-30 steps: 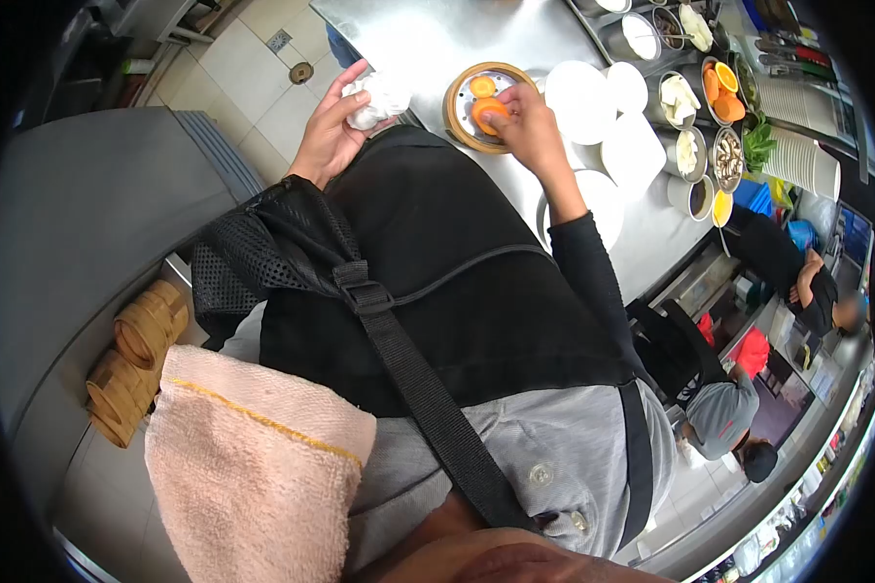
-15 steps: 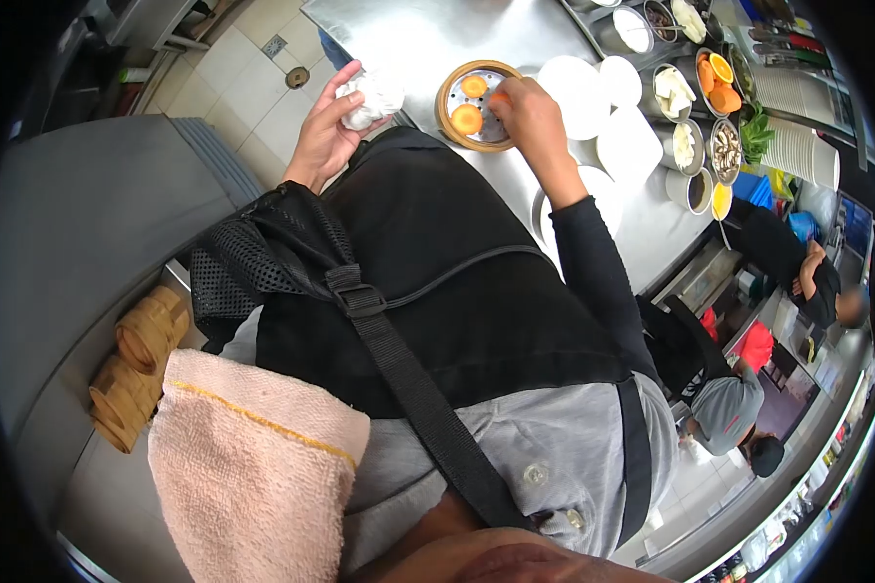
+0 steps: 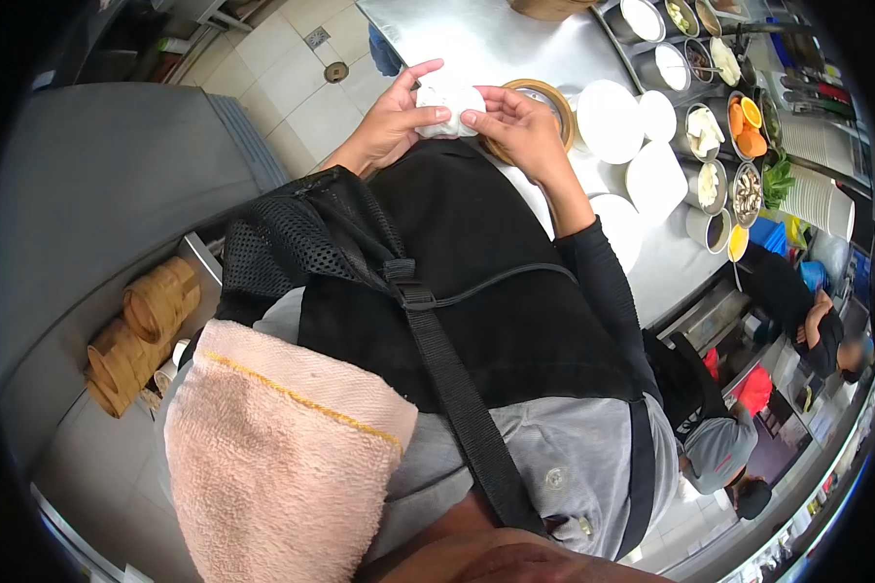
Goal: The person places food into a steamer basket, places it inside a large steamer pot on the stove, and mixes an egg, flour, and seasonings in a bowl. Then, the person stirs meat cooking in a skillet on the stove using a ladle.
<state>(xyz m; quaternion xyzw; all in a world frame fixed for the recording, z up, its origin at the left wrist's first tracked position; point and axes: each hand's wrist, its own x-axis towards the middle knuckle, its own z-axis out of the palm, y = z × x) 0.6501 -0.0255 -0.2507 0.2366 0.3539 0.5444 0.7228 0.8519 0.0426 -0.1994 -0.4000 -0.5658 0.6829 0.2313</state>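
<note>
My left hand (image 3: 387,124) is curled around pleated white buns (image 3: 449,103), its thumb over them and its index finger stretched past their far side. From the right, my right hand (image 3: 527,134) pinches the same buns between thumb and fingers. How many buns there are I cannot tell. Behind my right hand a round bamboo steamer (image 3: 567,115) stands on the steel table (image 3: 447,39), mostly covered, so its contents are hidden. White plates (image 3: 609,121) lie just right of the steamer.
Metal tubs of cut vegetables (image 3: 747,126) line the right side, with stacked white bowls (image 3: 815,209) beyond. Another bamboo steamer (image 3: 551,8) sits at the table's far edge. Stacked steamer baskets (image 3: 160,299) are at lower left. Two people (image 3: 724,442) stand to the right.
My right hand has left the bamboo steamer, where it touched an orange slice beside other orange slices, and joined my left hand on the white buns. The view has shifted slightly.
</note>
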